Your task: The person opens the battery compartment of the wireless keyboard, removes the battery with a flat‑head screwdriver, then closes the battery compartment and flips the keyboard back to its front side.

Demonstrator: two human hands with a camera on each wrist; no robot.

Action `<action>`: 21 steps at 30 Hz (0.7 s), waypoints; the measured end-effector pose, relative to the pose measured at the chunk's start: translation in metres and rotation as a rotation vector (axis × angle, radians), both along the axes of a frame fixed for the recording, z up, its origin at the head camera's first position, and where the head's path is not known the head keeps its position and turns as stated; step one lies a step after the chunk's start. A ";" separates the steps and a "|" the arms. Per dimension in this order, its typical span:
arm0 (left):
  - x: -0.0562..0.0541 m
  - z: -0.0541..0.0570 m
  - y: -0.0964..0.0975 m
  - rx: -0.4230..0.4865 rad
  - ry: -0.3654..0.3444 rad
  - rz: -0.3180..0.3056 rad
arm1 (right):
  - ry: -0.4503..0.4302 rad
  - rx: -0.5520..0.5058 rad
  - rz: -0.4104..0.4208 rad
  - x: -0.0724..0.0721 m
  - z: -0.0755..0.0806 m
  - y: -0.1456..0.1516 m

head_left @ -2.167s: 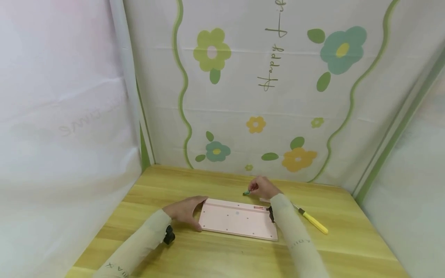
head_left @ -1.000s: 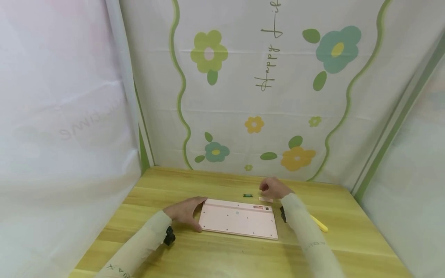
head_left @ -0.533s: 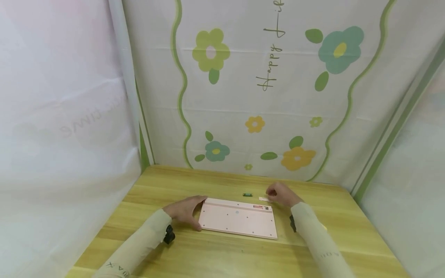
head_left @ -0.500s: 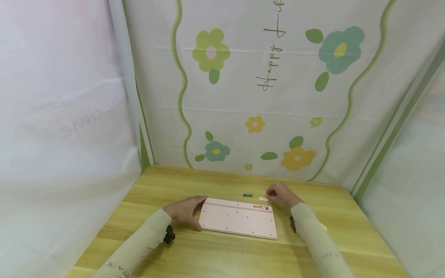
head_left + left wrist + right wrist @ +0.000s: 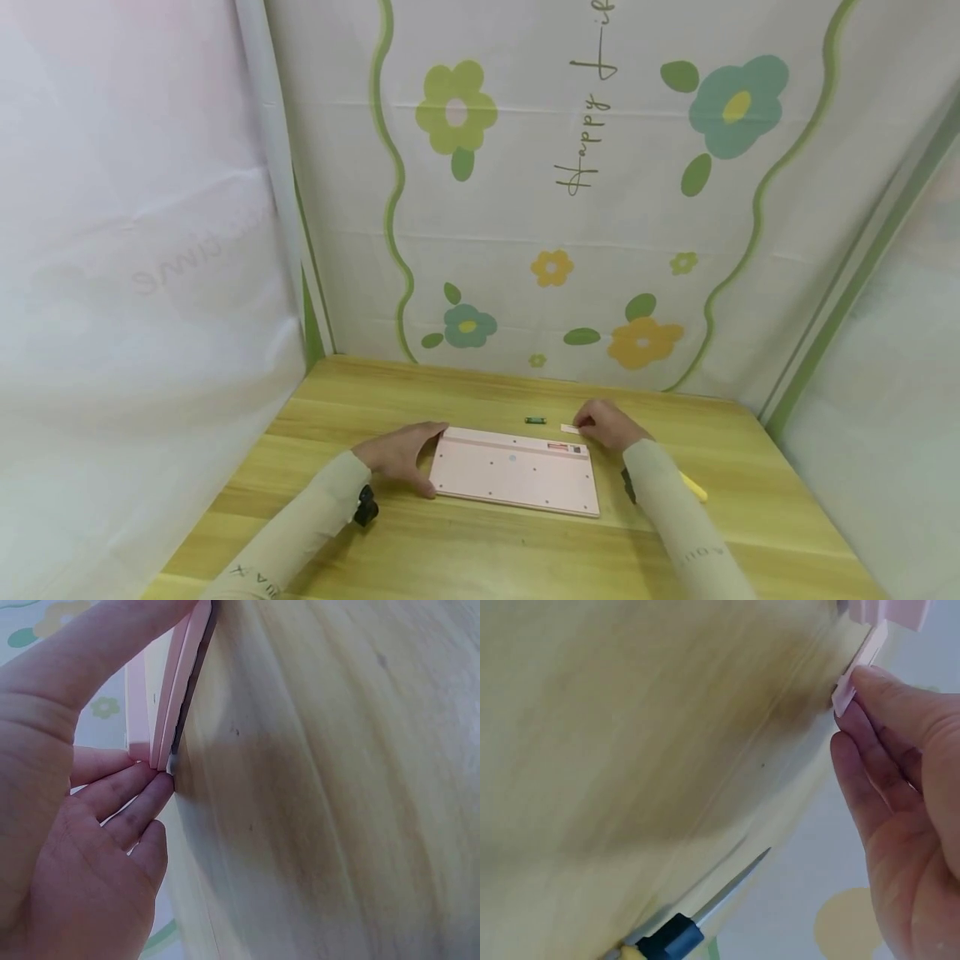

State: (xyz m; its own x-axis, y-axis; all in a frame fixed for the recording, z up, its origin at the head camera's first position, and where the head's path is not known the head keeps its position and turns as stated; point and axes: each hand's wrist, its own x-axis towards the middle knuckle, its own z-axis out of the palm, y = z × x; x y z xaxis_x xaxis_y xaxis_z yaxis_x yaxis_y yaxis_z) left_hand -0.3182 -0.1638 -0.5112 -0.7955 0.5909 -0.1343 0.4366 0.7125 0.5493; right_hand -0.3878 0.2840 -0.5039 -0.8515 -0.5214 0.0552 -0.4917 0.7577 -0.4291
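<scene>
A pink keyboard (image 5: 517, 479) lies underside up on the table, with small screws over its back and an uncovered battery slot (image 5: 562, 447) at its far right corner. My left hand (image 5: 401, 457) grips its left end, thumb at the near corner and fingers at the far one; the left wrist view shows these fingertips (image 5: 154, 780) against the keyboard's edge (image 5: 171, 697). Beyond the keyboard, my right hand (image 5: 611, 425) pinches a small pink battery cover (image 5: 864, 664) between thumb and fingers, low at the tabletop. A green battery (image 5: 536, 420) lies left of the cover.
A screwdriver with a yellow handle (image 5: 693, 487) lies to the right, partly behind the right forearm; its metal shaft (image 5: 731, 885) shows in the right wrist view. Printed white cloth (image 5: 510, 208) hangs behind the wooden table (image 5: 465, 550) and on both sides.
The right hand has put the green battery down beyond the keyboard, moved right and taken hold of the battery cover. The left hand keeps its grip on the keyboard.
</scene>
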 end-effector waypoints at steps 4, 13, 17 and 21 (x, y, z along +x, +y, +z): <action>0.001 0.000 0.001 -0.005 0.007 -0.003 | -0.050 0.010 -0.018 0.000 0.001 -0.002; 0.005 0.005 0.002 -0.005 0.010 -0.011 | -0.056 0.008 0.008 0.004 0.009 0.001; 0.006 0.006 0.002 -0.002 0.016 -0.018 | -0.065 -0.005 0.057 0.012 0.024 0.001; 0.007 0.007 0.003 0.011 0.018 -0.025 | -0.082 -0.013 0.067 0.018 0.039 -0.002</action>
State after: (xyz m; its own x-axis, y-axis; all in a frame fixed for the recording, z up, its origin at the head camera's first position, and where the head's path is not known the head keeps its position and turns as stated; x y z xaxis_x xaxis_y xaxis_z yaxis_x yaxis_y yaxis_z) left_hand -0.3116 -0.1611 -0.5038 -0.7826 0.6121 -0.1135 0.4640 0.6952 0.5490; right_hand -0.3694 0.2823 -0.4645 -0.8166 -0.5772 -0.0065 -0.5040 0.7184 -0.4794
